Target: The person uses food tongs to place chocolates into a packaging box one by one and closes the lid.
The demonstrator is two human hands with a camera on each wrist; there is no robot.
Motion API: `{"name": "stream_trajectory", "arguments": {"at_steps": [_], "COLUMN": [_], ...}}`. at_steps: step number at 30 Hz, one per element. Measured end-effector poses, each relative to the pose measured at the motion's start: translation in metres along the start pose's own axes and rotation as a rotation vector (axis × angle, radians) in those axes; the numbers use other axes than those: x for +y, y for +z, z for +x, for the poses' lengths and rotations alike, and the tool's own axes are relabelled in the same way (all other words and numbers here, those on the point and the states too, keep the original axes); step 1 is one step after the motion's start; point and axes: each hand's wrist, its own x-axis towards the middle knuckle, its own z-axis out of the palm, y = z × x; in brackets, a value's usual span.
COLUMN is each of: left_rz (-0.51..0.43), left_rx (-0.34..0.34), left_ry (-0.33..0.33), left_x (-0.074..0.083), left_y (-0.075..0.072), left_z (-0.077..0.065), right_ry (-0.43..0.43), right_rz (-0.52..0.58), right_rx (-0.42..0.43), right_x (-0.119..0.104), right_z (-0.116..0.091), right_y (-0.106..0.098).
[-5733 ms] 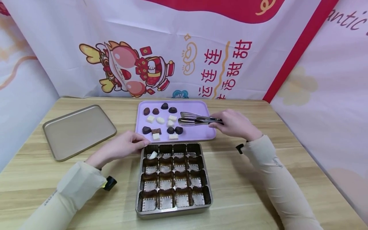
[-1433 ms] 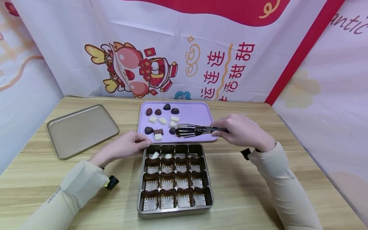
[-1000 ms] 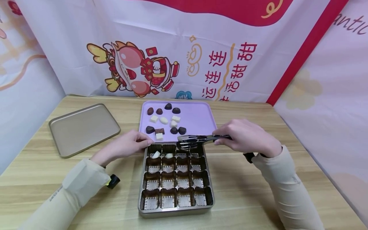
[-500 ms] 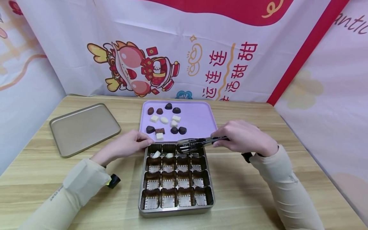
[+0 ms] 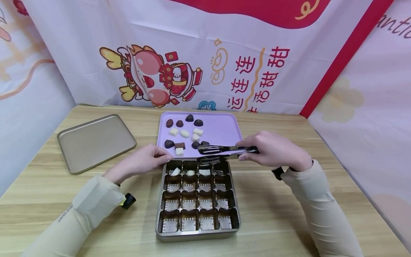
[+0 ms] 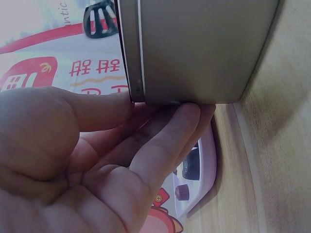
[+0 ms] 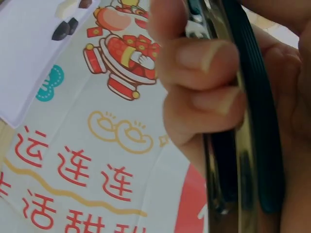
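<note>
My right hand (image 5: 273, 150) grips black-handled metal tongs (image 5: 213, 149) above the back row of a metal box (image 5: 199, 235) with a brown compartment insert. The tongs' jaws are spread with nothing visible between them. White chocolates lie in the first three back compartments from the left, among them a white block (image 5: 204, 172) in the third. My left hand (image 5: 141, 163) holds the box's back left corner, thumb at the rim and fingertips against the wall in the left wrist view. Dark and white chocolates (image 5: 184, 134) sit on a lilac tray (image 5: 221, 125) behind the box.
A flat champagne-coloured tray (image 5: 96, 142) lies at the left of the wooden table (image 5: 273, 221). Printed cloth (image 5: 179, 21) hangs along the table's back edge and right side.
The tongs have carried a white chocolate block from the tray's front edge into the third back compartment, let it go and risen. An earlier white piece went into the second. My left hand stays put.
</note>
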Motion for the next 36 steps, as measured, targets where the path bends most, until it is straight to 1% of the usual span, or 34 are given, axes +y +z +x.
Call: {"name": "stream_trajectory", "arguments": {"at_steps": [3, 7, 10, 13, 19, 21, 23, 29, 36], "left_rz": [-0.001, 0.001, 0.002, 0.008, 0.003, 0.0, 0.008, 0.011, 0.001], "left_rx": [0.003, 0.007, 0.008, 0.012, 0.008, 0.006, 0.005, 0.003, 0.001], "left_ry": [-0.007, 0.005, 0.015, 0.014, 0.038, 0.033, 0.03, 0.036, 0.032], "left_x": [0.0, 0.001, 0.001, 0.001, -0.001, -0.001, 0.0, 0.0, -0.004], "left_y": [0.0, 0.001, 0.001, 0.0, 0.0, 0.0, 0.0, 0.0, 0.001], "left_z": [-0.001, 0.0, 0.0, -0.001, 0.0, -0.001, 0.001, 0.002, 0.0], "right_ry": [0.009, 0.029, 0.022, 0.001, -0.082, -0.108, -0.114, -0.123, -0.128], "right_rz": [-0.029, -0.084, -0.116, -0.126, -0.115, -0.122, -0.133, -0.156, -0.147], "right_rx": [0.072, 0.182, 0.214, 0.185, 0.071, 0.041, 0.024, -0.006, -0.029], "right_x": [0.001, 0.003, 0.005, 0.007, 0.016, 0.02, 0.022, 0.025, 0.025], "right_z": [0.005, 0.011, 0.017, 0.028, 0.065, 0.077, 0.084, 0.095, 0.1], "right_y": [0.005, 0.013, 0.02, 0.027, 0.042, 0.045, 0.047, 0.051, 0.06]}}
